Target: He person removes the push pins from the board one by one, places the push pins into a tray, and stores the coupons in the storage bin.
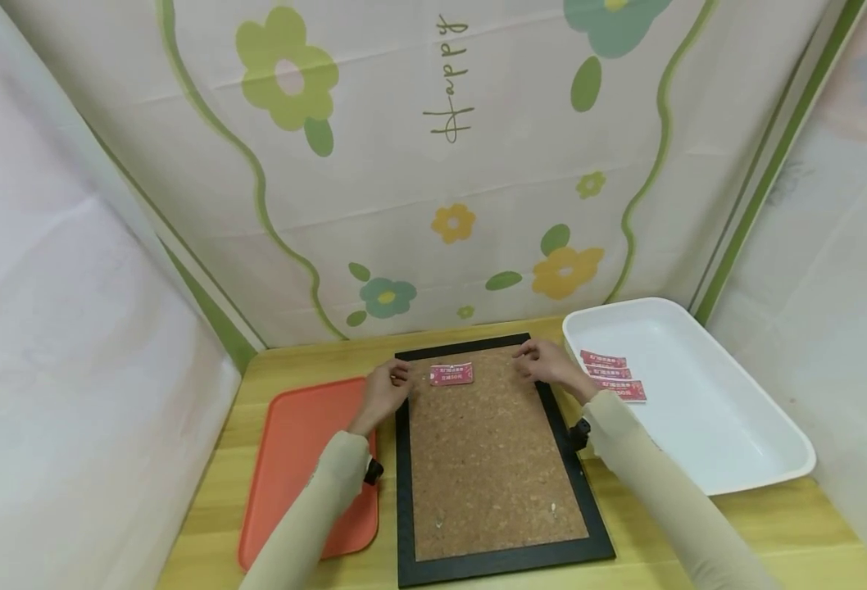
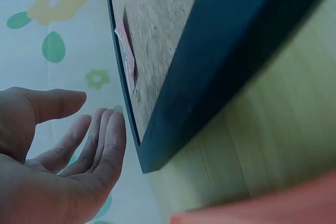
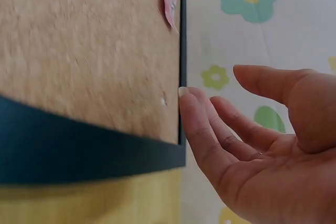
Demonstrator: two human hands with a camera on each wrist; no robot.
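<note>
A cork board in a black frame lies on the table. One red coupon with white print is on the cork near its far edge; its edge lifts from the cork in the left wrist view. My left hand hovers by the board's far left corner, its thumb and loosely bent fingers apart with nothing between them. Over the far right part of the board is my right hand, also holding nothing, thumb and fingers spread apart. A small whitish bit sits in the cork near a corner.
Left of the board lies an orange-red tray. A white tub on the right holds several red coupons. Two small pale bits show on the near cork. A flowered cloth rises behind the wooden table.
</note>
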